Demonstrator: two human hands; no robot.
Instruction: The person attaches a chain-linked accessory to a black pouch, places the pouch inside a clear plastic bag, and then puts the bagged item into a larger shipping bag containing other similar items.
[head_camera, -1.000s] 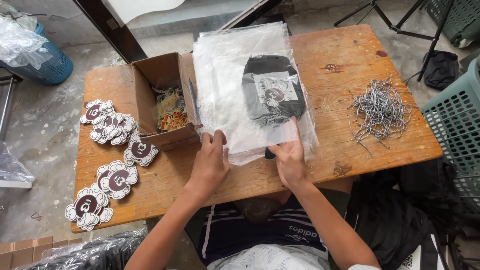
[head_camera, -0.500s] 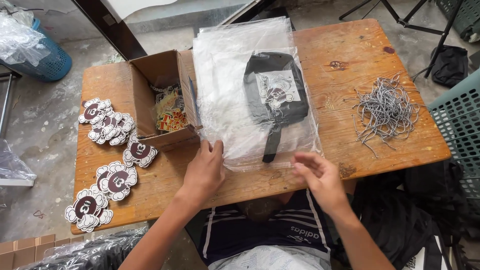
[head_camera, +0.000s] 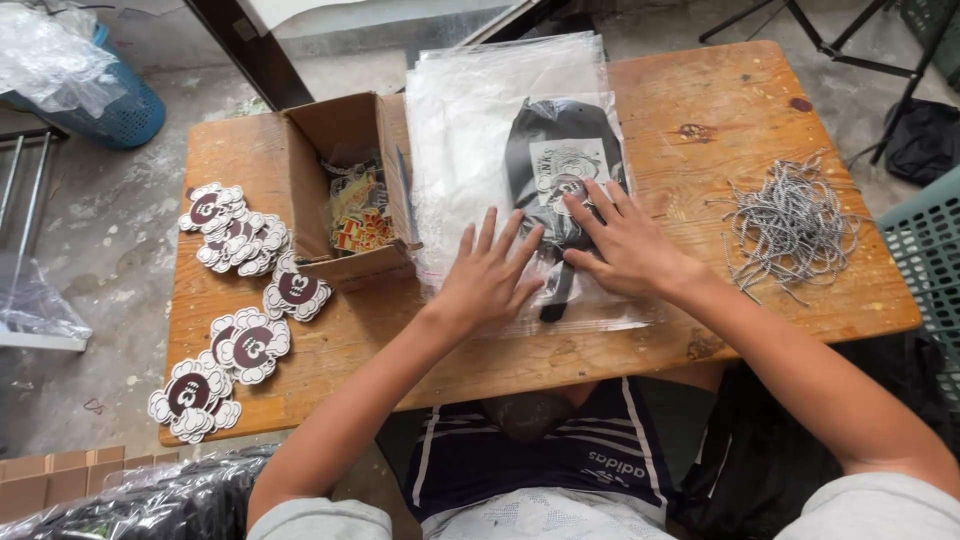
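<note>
Wooden table (head_camera: 720, 110) carries all work items; surface worn and stained. A stack of clear plastic bags (head_camera: 480, 120) lies across its middle, running from the far edge toward the person. On top of the stack lies one bagged black garment (head_camera: 560, 165) with a pale printed patch, flat, just right of the stack's centre; it appears already inside its bag, so insertion is judged done and the flattening or closing of that bag is in hand. An open cardboard box (head_camera: 345, 190) touches the stack's left edge and holds small coloured pieces, too small to identify. Cloud-shaped die-cut cards (head_camera: 235, 225) sit in several piles along the table's left side; a loose heap of grey string ties (head_camera: 790, 220) lies well apart on the right. Neither looks attached to the bagged item, so that work is judged outstanding. Left hand (head_camera: 490, 275) rests flat on the plastic, fingers spread, gripping nothing. Right hand (head_camera: 615, 235) presses flat on the garment, likewise spread and gripping nothing.
</note>
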